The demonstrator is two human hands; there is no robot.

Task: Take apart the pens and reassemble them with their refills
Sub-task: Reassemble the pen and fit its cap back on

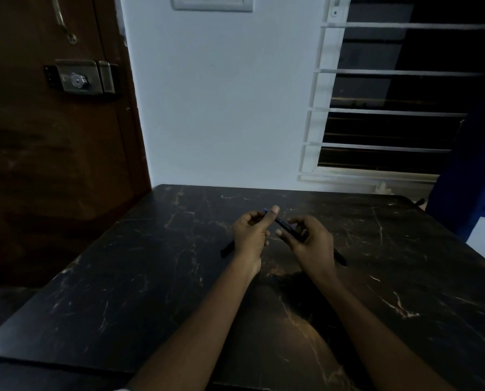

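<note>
Black marbled table (123,277) lies under your hands, where your left hand (249,232) pinches the blue-tipped end of a dark pen (285,224) with thumb and curled fingers, your right hand (310,242) curls round its other end, and a second pen (226,250) and third pen (340,258) lie beside them.

A black, rectangular, marble-patterned tabletop (140,283) with pale brownish veins bears two things. One slim black pen (226,250) lies flat on it, just left of the grip where the left hand (249,235) and right hand (313,244) hold a dark blue pen (286,226). A second black pen (340,258) lies just right of that grip. Both are partly hidden behind the wrists.
</note>
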